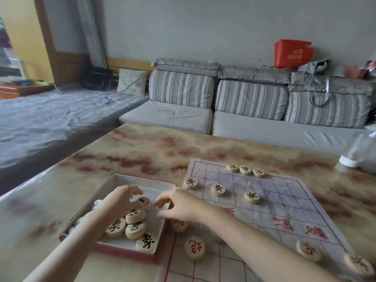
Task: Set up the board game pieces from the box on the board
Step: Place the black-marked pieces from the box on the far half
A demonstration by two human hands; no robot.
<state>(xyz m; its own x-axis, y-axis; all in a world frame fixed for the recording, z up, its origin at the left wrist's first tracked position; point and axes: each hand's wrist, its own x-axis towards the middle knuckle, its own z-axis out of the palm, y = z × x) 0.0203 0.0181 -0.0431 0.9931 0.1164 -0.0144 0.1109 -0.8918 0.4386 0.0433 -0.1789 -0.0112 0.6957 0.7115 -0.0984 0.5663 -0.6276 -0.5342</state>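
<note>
A paper board [284,204] with red grid lines lies on the table, right of a shallow red-edged box [122,180]. Several round wooden pieces with black characters [136,228] lie in the box. My left hand [120,200] is inside the box, its fingertips curled round one black-marked piece [144,202]. My right hand [181,206] reaches over the box's right rim, fingers loosely bent toward that piece and holding nothing. Black pieces stand on the board's far side [245,170], [218,189], and red pieces on the near side [194,248], [308,250].
The marbled table [142,151] reaches to a grey striped sofa [250,98] behind. A clear bottle with a white cap [354,155] lies at the table's right edge. One piece [179,224] sits partly hidden under my right wrist.
</note>
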